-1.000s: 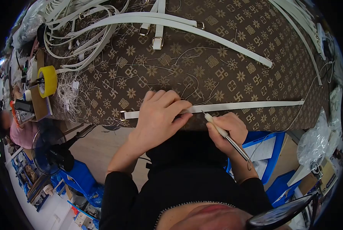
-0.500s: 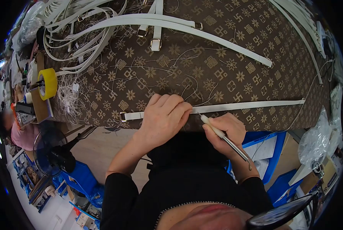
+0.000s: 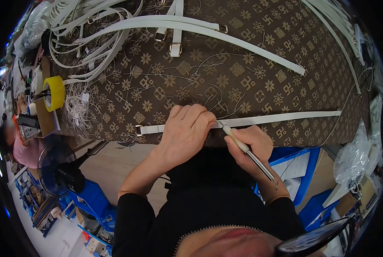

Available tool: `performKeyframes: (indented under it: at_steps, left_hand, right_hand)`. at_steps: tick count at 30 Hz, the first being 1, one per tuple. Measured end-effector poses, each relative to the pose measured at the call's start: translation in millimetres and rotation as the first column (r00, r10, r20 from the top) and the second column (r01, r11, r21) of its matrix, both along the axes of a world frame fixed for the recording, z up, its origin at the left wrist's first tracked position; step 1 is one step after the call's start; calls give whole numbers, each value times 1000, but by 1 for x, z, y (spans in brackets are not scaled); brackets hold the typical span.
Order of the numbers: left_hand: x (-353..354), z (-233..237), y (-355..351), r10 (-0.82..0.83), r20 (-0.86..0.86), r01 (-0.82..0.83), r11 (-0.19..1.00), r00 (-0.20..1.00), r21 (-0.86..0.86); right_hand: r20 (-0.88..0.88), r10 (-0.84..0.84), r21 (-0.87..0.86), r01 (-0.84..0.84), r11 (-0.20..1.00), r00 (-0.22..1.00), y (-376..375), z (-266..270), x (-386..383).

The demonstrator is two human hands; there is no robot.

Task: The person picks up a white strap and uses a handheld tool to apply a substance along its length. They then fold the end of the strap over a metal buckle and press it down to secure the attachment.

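Observation:
A white strap lies along the near edge of the patterned cloth, its gold buckle at the left end. My left hand is closed on the strap, fingers bent over its left part. My right hand grips a pen-like tool with a pale handle and metal shaft. The tool's thin tip meets or nearly meets the strap just right of my left fingers; exact contact is too small to tell. Loose threads lie just beyond my left hand.
More white straps with buckles lie at the back and left, others at the right. A yellow tape roll sits by a thread heap. Blue bins, a fan and a person in pink are beyond.
The tool's rear end has swung slightly left and down in my right hand. My left hand stays closed on the strap, and the whole view has shifted very slightly.

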State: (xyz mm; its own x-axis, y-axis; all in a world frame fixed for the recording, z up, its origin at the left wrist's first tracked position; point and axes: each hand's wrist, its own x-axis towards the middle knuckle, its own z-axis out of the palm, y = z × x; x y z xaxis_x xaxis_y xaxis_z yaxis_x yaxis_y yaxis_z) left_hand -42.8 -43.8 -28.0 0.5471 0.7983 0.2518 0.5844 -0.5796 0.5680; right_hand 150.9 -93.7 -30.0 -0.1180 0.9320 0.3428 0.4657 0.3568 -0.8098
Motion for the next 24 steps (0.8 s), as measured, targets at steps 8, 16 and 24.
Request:
performKeyframes:
  at_steps: [8,16,24]
  left_hand:
    - [-1,1,-1,-5,-6,4,999,1000,-40]
    - [-1,0,-1,-4,18,4,999,1000,-33]
    - [-1,1,-1,-5,13,6,999,1000,-35]
  right_hand:
    - [19,20,10,-20,1000,1000,0,-1,0]
    - [34,41,5,-41,999,999,1,-1,0]
    - [40,42,21,-43,999,998,1,-2,-1]
